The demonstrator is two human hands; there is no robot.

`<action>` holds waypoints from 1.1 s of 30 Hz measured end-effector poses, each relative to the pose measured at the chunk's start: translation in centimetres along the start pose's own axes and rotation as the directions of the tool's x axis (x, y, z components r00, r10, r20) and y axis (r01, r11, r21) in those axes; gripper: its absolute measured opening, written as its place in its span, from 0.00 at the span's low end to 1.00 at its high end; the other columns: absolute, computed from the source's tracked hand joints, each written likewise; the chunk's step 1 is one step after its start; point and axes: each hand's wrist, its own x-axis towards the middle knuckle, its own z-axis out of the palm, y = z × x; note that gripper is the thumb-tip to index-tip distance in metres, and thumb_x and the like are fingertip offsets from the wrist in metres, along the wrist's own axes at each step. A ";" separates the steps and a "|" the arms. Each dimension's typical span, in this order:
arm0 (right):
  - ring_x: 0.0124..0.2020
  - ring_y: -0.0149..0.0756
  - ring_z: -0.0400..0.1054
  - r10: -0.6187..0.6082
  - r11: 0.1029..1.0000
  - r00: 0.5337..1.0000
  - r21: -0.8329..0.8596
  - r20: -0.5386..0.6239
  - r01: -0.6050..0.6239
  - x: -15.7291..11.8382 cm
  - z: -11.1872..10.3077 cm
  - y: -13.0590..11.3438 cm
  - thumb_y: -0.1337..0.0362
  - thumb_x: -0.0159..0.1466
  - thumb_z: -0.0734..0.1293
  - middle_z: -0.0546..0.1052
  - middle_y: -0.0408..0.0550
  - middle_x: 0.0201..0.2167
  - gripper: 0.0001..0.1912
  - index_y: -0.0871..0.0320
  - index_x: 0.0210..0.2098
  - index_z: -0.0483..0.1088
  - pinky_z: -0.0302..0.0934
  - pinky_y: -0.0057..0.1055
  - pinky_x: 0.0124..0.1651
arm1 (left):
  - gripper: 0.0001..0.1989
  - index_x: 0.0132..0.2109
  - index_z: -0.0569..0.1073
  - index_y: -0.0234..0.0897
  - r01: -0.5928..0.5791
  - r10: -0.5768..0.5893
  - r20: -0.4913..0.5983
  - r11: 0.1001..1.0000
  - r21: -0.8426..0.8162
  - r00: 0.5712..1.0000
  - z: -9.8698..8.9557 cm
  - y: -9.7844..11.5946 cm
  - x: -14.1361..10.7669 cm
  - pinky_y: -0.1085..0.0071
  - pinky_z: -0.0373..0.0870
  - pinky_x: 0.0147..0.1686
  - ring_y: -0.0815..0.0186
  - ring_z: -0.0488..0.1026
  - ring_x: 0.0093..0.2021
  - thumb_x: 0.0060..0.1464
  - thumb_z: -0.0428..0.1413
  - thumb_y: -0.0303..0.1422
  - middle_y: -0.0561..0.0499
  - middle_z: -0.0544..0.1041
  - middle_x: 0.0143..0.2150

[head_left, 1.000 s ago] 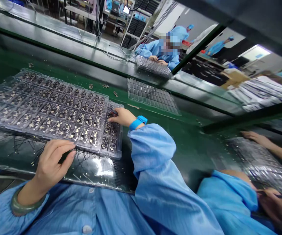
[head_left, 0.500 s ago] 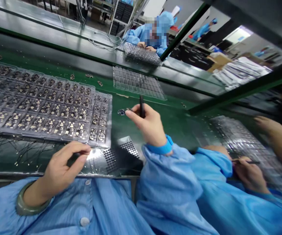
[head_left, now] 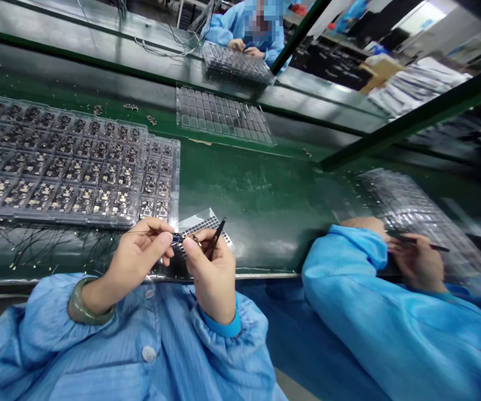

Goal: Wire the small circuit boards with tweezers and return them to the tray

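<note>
Left grip (head_left: 140, 250) angled inward | right grip (head_left: 213, 273) facing | circuit board (head_left: 176, 238) between

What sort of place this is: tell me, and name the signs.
Likely an electronics assembly workshop: small circuit boards sit in clear trays, thin wires lie on the bench, and people wear blue smocks.

Head view, looking forward and down over a green bench (head_left: 249, 172).
From above the wearer's blue coat (head_left: 173, 351), this single view takes in the left hand (head_left: 138, 253) and right hand (head_left: 214, 267) close up, low in the middle; it reaches across to a co-worker (head_left: 232, 25), farther off at the top.
</note>
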 end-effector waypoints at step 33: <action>0.18 0.21 0.53 -0.025 0.998 1.000 0.060 -0.011 0.025 -0.8 -0.3 1.3 0.60 0.57 0.73 0.66 0.35 0.22 0.11 0.55 0.31 0.67 0.52 0.21 0.22 | 0.02 0.36 0.72 0.36 -0.119 0.130 -0.061 0.980 0.157 0.990 -0.3 -0.8 -0.3 0.79 0.70 0.23 0.73 0.71 0.20 0.58 0.56 0.29 0.57 0.73 0.21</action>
